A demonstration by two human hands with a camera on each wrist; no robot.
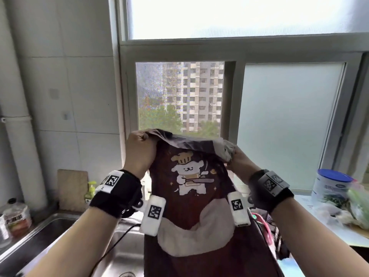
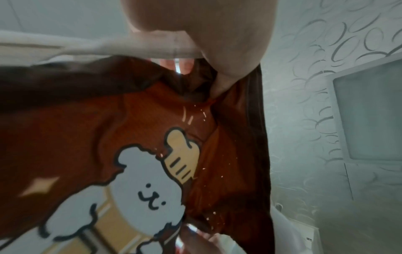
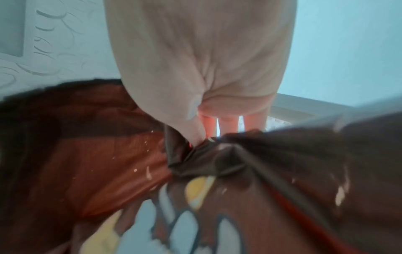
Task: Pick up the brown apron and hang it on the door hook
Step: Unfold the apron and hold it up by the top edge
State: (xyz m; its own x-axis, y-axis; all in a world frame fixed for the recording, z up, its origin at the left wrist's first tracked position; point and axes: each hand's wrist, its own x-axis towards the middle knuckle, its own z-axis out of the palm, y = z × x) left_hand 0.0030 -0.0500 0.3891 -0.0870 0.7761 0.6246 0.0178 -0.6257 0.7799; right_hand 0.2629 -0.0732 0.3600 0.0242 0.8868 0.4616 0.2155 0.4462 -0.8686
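Observation:
The brown apron hangs in front of me over the sink, showing a white cartoon bear in a chef hat and a pale pocket lower down. My left hand grips its top left corner and my right hand grips the top right corner, so the top edge folds over between them. In the left wrist view the apron fills the frame below my left hand. In the right wrist view my right hand pinches bunched fabric of the apron. No door hook is in view.
A steel sink lies below the apron, with a bottle at its left and a wooden board and green soap dispenser behind. A window is straight ahead. A blue-lidded tin and bags sit on the right counter.

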